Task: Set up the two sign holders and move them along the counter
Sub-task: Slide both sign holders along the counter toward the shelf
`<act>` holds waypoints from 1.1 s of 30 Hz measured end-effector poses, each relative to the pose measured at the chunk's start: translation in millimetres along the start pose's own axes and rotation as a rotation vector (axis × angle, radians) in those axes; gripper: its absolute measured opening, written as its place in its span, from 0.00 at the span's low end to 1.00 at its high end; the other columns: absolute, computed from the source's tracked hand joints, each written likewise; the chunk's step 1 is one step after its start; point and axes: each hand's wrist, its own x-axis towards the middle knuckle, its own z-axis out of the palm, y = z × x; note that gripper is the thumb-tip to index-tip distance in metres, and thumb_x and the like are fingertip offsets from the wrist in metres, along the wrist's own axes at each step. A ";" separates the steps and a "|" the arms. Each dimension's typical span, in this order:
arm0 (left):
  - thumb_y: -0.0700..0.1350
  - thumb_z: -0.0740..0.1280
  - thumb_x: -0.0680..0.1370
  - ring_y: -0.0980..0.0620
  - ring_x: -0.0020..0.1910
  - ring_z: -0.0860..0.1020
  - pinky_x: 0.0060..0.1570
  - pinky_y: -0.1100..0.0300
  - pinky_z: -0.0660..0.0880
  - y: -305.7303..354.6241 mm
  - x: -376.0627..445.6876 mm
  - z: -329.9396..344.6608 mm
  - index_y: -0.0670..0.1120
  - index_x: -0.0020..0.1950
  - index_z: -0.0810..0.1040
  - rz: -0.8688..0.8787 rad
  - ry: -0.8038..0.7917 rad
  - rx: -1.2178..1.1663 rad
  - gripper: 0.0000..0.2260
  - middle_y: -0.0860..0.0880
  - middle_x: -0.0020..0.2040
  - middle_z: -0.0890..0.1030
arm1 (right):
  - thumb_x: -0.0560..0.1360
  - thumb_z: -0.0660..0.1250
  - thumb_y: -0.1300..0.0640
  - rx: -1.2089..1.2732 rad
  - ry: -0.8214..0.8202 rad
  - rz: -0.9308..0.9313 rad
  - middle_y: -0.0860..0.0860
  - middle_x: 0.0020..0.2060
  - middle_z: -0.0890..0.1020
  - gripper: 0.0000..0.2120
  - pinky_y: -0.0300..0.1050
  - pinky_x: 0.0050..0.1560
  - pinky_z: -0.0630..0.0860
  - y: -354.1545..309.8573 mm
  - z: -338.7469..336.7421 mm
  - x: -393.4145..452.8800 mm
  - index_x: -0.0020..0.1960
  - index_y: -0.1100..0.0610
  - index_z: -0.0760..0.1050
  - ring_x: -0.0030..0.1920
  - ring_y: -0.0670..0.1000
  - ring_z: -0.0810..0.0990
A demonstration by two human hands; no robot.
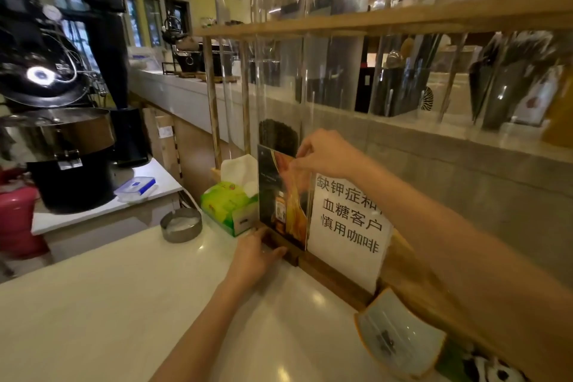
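Cafe interior, white counter [130,304] in the foreground, raised grey ledge behind it with a wooden shelf frame [387,20] and clear plastic sheeting over jars and containers. Black coffee roaster [59,96] on a lower white table at left, with a clear food box with blue clips [136,188] beside it.

Two sign holders stand side by side at the back edge of the counter, against the ledge. The poster sign holder [283,198] is an upright clear panel with a dark and orange bottle advert, seated in a dark wooden base. Just to its right and touching or nearly so, the white notice sign holder [347,220] carries black Chinese text, tilted slightly back in a longer wooden base.

Left hand [255,254] rests on the counter at the poster holder's base, fingers curled together against the wood block. Right hand [322,155] is up at the top right corner of the poster panel, thumb and fingertips pinched on its upper edge.

Green tissue box [228,206] sits just left of the poster holder, white tissue sticking up. Round metal ashtray [181,225] further left on the counter. Curved ceramic dish [400,338] leans at right, near the notice holder's base.
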 end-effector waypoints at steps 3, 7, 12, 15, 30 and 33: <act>0.50 0.69 0.71 0.48 0.56 0.75 0.56 0.57 0.72 -3.2 2.5 1.3 0.45 0.58 0.76 -0.022 0.009 0.044 0.18 0.46 0.56 0.78 | 0.71 0.68 0.56 -0.051 -0.014 -0.013 0.58 0.46 0.83 0.12 0.42 0.43 0.77 -1.6 5.6 2.7 0.49 0.64 0.79 0.44 0.53 0.81; 0.50 0.68 0.72 0.46 0.58 0.75 0.55 0.57 0.72 -4.4 2.2 3.3 0.43 0.64 0.72 -0.021 -0.022 0.121 0.23 0.44 0.60 0.75 | 0.71 0.68 0.62 -0.097 0.008 -0.037 0.63 0.44 0.83 0.09 0.41 0.36 0.76 -0.7 10.6 3.6 0.46 0.68 0.79 0.42 0.59 0.82; 0.50 0.68 0.72 0.47 0.55 0.75 0.52 0.58 0.72 -3.7 3.4 4.7 0.44 0.60 0.74 -0.007 -0.031 0.145 0.19 0.44 0.58 0.76 | 0.70 0.69 0.64 -0.134 0.032 -0.054 0.62 0.44 0.83 0.07 0.46 0.44 0.79 0.6 10.9 4.6 0.46 0.67 0.80 0.44 0.57 0.82; 0.51 0.68 0.72 0.46 0.55 0.74 0.53 0.57 0.72 -6.6 5.7 5.4 0.44 0.61 0.74 -0.003 -0.039 0.167 0.20 0.43 0.59 0.76 | 0.69 0.69 0.65 -0.157 0.035 -0.067 0.62 0.43 0.84 0.06 0.47 0.44 0.79 0.4 11.2 5.4 0.44 0.67 0.80 0.43 0.57 0.82; 0.52 0.67 0.73 0.46 0.55 0.75 0.54 0.55 0.73 -1.6 12.7 9.5 0.44 0.58 0.75 0.027 -0.076 0.200 0.18 0.44 0.58 0.75 | 0.70 0.70 0.63 -0.174 0.051 -0.038 0.60 0.45 0.83 0.07 0.41 0.40 0.76 4.3 9.6 8.3 0.47 0.65 0.79 0.42 0.54 0.80; 0.52 0.67 0.73 0.47 0.53 0.75 0.51 0.56 0.72 -3.7 14.1 10.4 0.44 0.57 0.75 0.036 -0.086 0.193 0.17 0.44 0.56 0.76 | 0.70 0.70 0.64 -0.181 0.054 -0.047 0.61 0.45 0.82 0.08 0.43 0.41 0.76 4.1 9.7 9.8 0.47 0.66 0.79 0.42 0.54 0.80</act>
